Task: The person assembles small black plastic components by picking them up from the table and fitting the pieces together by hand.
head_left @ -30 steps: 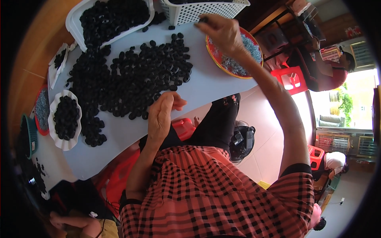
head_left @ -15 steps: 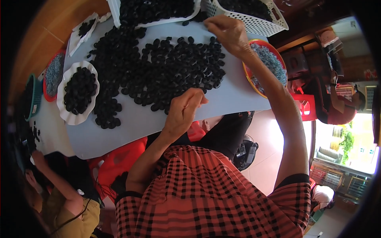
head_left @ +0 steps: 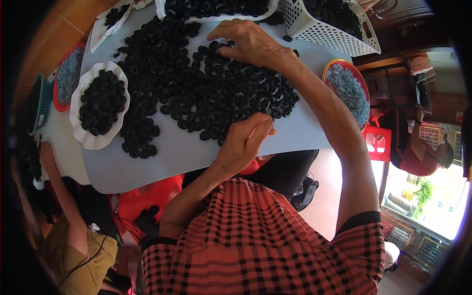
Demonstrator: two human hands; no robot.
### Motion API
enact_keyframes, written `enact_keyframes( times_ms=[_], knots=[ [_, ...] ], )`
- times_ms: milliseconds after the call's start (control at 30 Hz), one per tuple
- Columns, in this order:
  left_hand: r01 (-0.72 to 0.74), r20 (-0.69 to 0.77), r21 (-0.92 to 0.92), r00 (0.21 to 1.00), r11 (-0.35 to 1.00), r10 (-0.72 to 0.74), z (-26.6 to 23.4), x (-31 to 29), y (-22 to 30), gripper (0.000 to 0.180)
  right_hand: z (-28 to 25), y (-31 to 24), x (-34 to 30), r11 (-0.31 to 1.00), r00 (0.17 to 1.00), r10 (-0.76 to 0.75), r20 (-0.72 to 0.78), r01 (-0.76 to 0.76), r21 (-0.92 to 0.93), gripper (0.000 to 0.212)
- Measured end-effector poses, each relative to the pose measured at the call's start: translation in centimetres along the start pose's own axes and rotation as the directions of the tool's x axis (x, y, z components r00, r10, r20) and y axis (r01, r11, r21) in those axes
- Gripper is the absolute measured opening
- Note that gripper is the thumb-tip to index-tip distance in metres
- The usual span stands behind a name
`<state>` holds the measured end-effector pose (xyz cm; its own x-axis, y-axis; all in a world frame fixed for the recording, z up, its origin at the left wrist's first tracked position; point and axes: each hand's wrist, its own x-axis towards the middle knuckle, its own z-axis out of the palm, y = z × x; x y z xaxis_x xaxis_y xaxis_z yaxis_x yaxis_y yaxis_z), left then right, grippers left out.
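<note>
Small black ring-shaped parts [head_left: 196,93] lie heaped and spread over the pale blue-grey table [head_left: 290,135]. My right hand [head_left: 253,45] hovers above the far side of this heap, its thumb and fingers apart and nothing visible between them. Close to the heap's near edge, my left hand [head_left: 241,145] is closed, fingers curled and thumb pressed in; whatever it may hold is hidden. On the left stands a white scalloped dish [head_left: 75,115] filled with similar black parts.
A white tray [head_left: 216,17] and a white perforated basket [head_left: 339,39], both holding black parts, stand at the back. Red-rimmed bowls [head_left: 368,93] of small silvery pieces sit at either side. A co-worker's hand [head_left: 46,155] reaches over the left end.
My right hand has moved left from beside the perforated basket to over the heap, and its fingers have spread. My left hand stays closed near the heap; the view has shifted slightly.
</note>
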<state>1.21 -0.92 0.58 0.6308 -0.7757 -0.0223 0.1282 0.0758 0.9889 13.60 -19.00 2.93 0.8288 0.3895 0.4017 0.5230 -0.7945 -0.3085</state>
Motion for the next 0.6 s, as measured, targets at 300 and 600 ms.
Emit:
enact_keyframes(
  times_ms=[300,600],
  knots=[
    [-0.055,-0.007,-0.015,0.998,0.998,0.055,0.1,0.1,0.1,0.025,0.9,-0.5,0.8,0.992,0.990,0.040,0.135,-0.023,-0.125,0.015],
    [-0.138,-0.204,-0.064,0.971,0.988,0.123,-0.1,0.0,1.8,0.019,-3.1,-5.8,-6.3,0.843,0.890,0.450,-0.067,-0.399,0.362,0.022]
  ],
)
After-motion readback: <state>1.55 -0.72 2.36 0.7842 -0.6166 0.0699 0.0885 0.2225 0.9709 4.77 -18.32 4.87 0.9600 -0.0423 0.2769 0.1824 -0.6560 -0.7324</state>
